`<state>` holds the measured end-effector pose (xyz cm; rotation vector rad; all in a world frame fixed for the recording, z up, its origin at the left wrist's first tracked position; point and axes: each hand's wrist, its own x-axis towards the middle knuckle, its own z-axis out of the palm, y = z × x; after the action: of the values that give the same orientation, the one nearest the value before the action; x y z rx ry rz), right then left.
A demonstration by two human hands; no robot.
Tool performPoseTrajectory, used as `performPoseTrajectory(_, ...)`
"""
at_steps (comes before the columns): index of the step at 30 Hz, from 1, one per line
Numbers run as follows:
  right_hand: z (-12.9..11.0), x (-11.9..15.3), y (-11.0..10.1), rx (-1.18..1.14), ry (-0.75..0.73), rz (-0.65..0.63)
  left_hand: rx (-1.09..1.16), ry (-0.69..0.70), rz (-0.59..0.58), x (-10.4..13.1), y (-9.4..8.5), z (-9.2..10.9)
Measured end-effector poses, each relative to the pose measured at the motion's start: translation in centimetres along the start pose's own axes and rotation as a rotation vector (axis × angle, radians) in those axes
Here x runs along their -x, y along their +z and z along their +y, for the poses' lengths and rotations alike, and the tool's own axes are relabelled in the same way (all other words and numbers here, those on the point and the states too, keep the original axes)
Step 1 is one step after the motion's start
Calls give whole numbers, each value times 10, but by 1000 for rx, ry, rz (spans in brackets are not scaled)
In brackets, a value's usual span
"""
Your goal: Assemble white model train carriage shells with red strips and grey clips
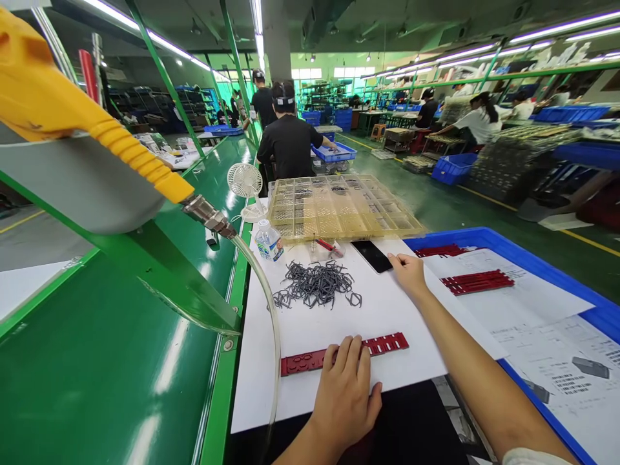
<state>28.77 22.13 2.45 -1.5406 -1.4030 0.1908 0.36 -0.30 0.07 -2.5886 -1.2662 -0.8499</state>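
Note:
Across the near part of the white sheet (407, 336) lies a long red slotted strip (301, 363). My left hand (345, 387) rests on the strip's middle, fingers extended over it, thumb out to the right. Farther up, my right hand (407, 272) is at the near right corner of a black phone (372, 256); its thumb and fingers are pinched at that corner. A heap of thin dark grey bent pieces (320, 284) sits on the sheet between the strip and the phone, with one piece apart on its right.
Beyond is a yellowish divided tray (339, 206), with a bottle (268, 241) and a small white fan (245, 181) at left. A clear hose (272, 310) hangs along the left edge. A blue bin (523, 255) holds papers and red strips (477, 282). A person (290, 145) sits ahead.

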Motion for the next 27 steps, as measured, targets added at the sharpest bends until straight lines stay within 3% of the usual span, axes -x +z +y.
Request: performPoseTrajectory(27,4,0,1,38,-2,-62,22,-7,-25,0,1,-2)
